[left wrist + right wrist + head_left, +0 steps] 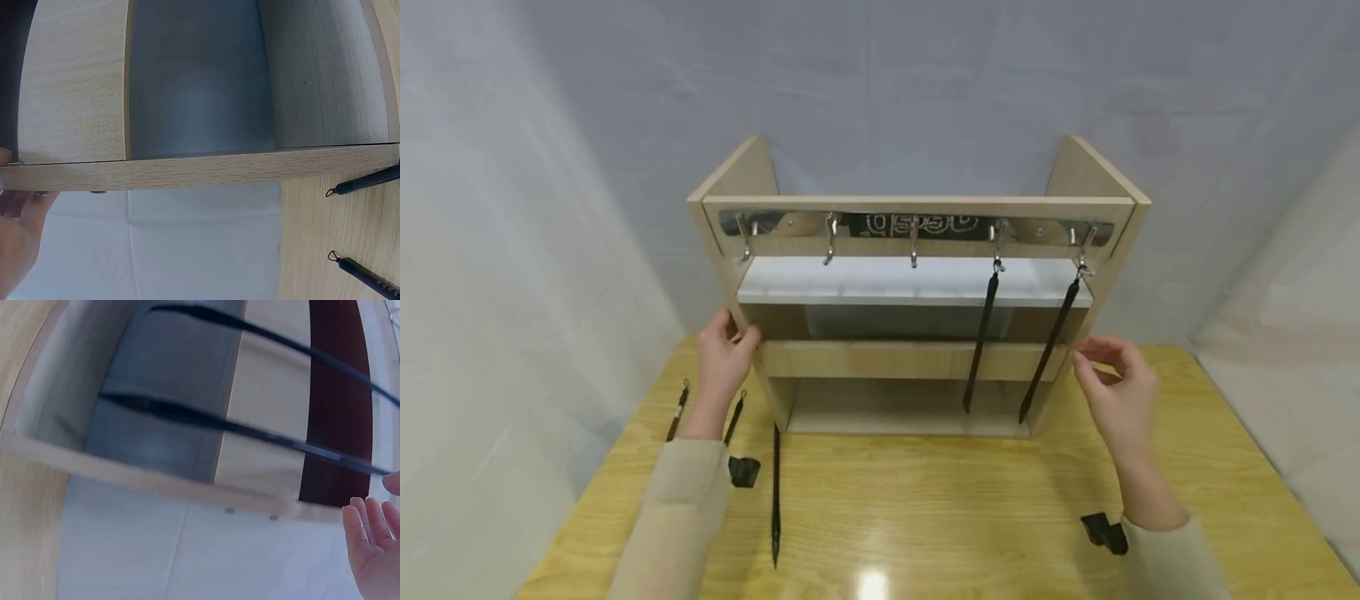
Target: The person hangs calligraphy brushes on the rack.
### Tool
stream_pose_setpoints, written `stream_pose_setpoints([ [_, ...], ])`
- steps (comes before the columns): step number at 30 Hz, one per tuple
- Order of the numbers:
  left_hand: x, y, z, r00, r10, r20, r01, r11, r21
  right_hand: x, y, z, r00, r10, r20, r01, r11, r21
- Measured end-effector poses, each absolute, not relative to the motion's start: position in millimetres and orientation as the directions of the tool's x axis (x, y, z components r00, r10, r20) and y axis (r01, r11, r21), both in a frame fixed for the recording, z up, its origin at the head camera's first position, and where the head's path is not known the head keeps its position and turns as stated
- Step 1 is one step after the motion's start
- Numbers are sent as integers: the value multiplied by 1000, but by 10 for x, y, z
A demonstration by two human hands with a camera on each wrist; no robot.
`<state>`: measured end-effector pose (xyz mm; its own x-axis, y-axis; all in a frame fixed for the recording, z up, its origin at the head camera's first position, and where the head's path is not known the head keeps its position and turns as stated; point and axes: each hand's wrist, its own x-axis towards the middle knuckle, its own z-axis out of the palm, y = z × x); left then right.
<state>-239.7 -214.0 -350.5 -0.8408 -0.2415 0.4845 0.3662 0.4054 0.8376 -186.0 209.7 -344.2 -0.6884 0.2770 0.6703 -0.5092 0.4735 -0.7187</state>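
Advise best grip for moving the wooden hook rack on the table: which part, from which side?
Probably grip the two upright side panels of the wooden rack, one hand from each side at mid-height. The panels are flat and run the full height; the front is crossed by the hook rail and two hanging black pens. The left hand is already at the left panel, the right hand near the right.

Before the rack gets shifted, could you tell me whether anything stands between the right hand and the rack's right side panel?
Nothing visible does. The right hand is just beside the rack at its right panel, with only open air between; the two hanging pens sit inside the frame, left of the panel.
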Motion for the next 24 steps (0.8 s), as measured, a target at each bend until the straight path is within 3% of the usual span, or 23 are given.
stream_pose_setpoints([
  [11,-2389,-2153,-3509,-845,-253,471,340,426,838,-2112,2288,-3494,-688,396,608,-381,516,-767],
  [24,-2378,-2155,-3508,-843,-253,475,348,418,839,-2312,2219,-3422,-792,298,532,-361,474,-803],
])
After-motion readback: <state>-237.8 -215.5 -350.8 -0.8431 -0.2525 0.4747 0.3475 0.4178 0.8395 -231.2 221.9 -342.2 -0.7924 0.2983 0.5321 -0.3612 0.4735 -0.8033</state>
